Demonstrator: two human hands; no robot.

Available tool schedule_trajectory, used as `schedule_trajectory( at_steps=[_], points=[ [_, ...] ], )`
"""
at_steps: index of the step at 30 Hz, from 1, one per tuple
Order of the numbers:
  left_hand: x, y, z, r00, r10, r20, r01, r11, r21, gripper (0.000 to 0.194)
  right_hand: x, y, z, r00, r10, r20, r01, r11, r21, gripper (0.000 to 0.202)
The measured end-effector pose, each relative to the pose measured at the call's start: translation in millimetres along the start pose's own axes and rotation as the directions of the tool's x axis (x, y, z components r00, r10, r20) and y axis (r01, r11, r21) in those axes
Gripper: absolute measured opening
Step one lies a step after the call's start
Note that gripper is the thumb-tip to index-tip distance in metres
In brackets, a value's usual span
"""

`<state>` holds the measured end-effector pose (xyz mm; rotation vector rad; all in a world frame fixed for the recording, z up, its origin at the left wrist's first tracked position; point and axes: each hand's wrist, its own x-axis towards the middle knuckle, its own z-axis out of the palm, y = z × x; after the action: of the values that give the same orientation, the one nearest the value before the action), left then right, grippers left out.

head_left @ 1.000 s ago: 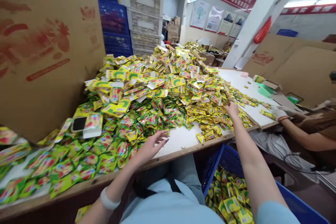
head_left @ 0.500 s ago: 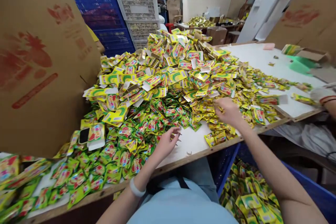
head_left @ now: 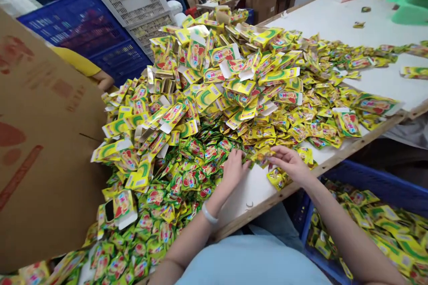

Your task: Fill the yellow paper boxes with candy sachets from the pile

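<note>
Two at work above the white tabletop (head_left: pixel 239 198): the right hand (head_left: pixel 290 162), fingers curled, pinches a yellow foil sachet (head_left: pixel 261 156), lengthwise toward the left hand (head_left: pixel 234 170), bent-fingered, its grip hidden. Green sachets (head_left: pixel 190 179) heap on the tabletop; a blue crate (head_left: pixel 361 177) sits below its edge.

White tabletop (head_left: pixel 245 189) (wooden rim (head_left: pixel 334 162)), green packets (head_left: pixel 189 179), yellow packets (head_left: pixel 264 132), heaped yellow cartons (head_left: pixel 207 96)

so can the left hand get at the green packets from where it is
Most likely yes: the left hand is right beside the green packets, and nothing visible stands between them.
</note>
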<state>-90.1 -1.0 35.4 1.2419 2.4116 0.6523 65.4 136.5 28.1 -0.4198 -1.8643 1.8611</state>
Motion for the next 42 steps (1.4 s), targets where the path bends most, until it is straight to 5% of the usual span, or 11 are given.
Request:
schedule_trajectory(
  at_steps=[3,6,14,19,21,24,28,31,34,37,42],
  points=[
    [-2.8,-4.6,-11.3,0.994,0.009,0.109,0.023,0.959,-0.284,0.024,-9.6,2.3,10.8,0.997,0.073,-0.010,-0.073,0.997,0.005,0.037],
    [-8.9,-3.2,-19.5,0.981,0.017,0.194,0.110,0.774,-0.624,0.042,-5.3,3.2,21.7,0.995,0.093,-0.037,-0.095,0.995,-0.041,0.037],
    [-20.5,0.7,-25.6,0.974,-0.074,0.212,0.210,0.636,-0.743,0.064,2.1,1.8,40.4,0.978,0.189,-0.082,-0.178,0.976,0.129,0.042],
    [-25.7,-13.7,-25.0,0.995,-0.073,0.068,0.099,0.745,-0.659,0.048,-8.0,-4.9,50.4,0.972,0.235,0.015,-0.228,0.926,0.302,0.052],
    [-28.0,-17.7,-30.5,0.999,0.015,0.041,0.011,0.828,-0.561,0.041,-9.5,-6.1,54.3,0.969,0.239,0.069,-0.249,0.926,0.284,0.058],
    [-23.1,-15.6,-45.0,0.987,0.163,0.013,-0.147,0.918,-0.368,0.035,-9.4,-5.7,60.3,0.976,0.216,0.036,-0.219,0.963,0.153,0.036],
    [16.9,-5.6,-59.2,0.940,0.287,-0.184,-0.292,0.956,-0.001,0.030,-14.8,-2.3,64.3,0.984,0.167,-0.067,-0.159,0.980,0.120,0.036],
    [61.7,-3.6,-59.4,0.921,0.318,-0.224,-0.235,0.914,0.330,0.047,-26.4,2.4,59.7,0.981,0.173,-0.091,-0.157,0.974,0.162,0.038],
    [85.5,-4.2,-65.0,0.930,0.297,-0.218,-0.165,0.865,0.475,0.035,-40.0,6.1,47.1,0.987,0.135,-0.081,-0.134,0.991,0.027,0.037],
    [65.7,-2.1,-87.5,0.900,0.377,-0.220,-0.225,0.832,0.507,0.030,-47.2,4.1,33.7,0.991,-0.046,-0.127,0.014,0.969,-0.245,0.029],
    [-9.8,-2.1,-121.4,0.852,0.520,0.053,-0.517,0.825,0.228,0.028,-31.9,-9.7,41.1,0.978,-0.203,-0.046,0.176,0.924,-0.340,0.021]
  ],
)
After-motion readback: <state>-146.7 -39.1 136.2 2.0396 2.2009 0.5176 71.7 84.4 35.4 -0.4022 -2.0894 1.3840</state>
